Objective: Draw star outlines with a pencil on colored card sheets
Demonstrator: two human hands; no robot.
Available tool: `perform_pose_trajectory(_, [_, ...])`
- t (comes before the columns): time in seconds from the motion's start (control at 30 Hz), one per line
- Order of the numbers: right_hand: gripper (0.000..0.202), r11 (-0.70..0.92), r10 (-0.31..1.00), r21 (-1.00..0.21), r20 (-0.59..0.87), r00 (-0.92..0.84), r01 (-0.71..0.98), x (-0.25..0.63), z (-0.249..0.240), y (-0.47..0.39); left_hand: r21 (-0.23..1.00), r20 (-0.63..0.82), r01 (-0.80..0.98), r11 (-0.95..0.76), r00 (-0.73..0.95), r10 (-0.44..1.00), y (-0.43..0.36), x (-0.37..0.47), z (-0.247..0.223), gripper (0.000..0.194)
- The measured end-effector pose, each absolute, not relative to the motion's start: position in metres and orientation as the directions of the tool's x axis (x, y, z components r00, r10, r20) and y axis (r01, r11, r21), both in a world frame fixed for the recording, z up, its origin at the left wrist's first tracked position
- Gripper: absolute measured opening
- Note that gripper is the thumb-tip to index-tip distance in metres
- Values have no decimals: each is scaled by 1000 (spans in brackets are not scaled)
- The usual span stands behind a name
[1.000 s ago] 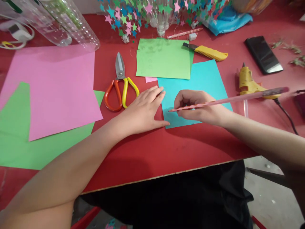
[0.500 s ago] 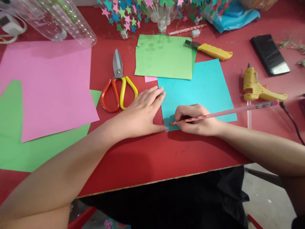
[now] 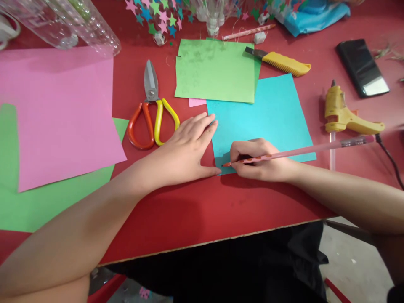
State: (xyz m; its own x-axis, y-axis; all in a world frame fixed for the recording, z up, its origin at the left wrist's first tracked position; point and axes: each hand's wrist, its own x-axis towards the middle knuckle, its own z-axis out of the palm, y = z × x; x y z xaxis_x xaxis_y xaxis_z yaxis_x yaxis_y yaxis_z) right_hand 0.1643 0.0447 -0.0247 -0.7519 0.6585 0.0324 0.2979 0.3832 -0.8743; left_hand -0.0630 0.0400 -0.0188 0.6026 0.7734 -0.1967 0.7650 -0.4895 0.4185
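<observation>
A blue sheet of paper [image 3: 271, 113] lies on the red table, its upper left part under a light green sheet [image 3: 216, 71]. My left hand [image 3: 186, 153] rests flat with fingers stretched, the fingertips and thumb touching the blue sheet's left edge. In my right hand [image 3: 260, 160] is a pink pencil [image 3: 303, 149], pinched close to its tip. That tip meets the blue paper near its lower left corner. Scissors [image 3: 152, 105] with one red and one yellow handle lie just beyond my left hand.
A yellow utility knife [image 3: 284, 62], a yellow glue gun [image 3: 341, 111] and a black phone [image 3: 362, 67] lie at the right. Pink paper [image 3: 66, 118] over green paper [image 3: 63, 202] covers the left. Star decorations [image 3: 158, 17] and a blue packet [image 3: 311, 19] stand at the back.
The view has shifted slightly, so the table items appear a little displaced. My right hand and the pencil tip have moved very slightly left; my left hand stays on the paper's edge.
</observation>
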Motion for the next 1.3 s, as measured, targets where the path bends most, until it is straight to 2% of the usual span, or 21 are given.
perform_pose_trajectory(0.43, [16,445,724,-844,141,-676,300,162,-32,42,412,-188,762,-501,609,771,40,-63,-20,100])
perform_pose_trajectory(1.3, [19,405,661,-880,96,-744,247,166,-26,45,427,-201,762,-486,604,771,41,-62,-19,102])
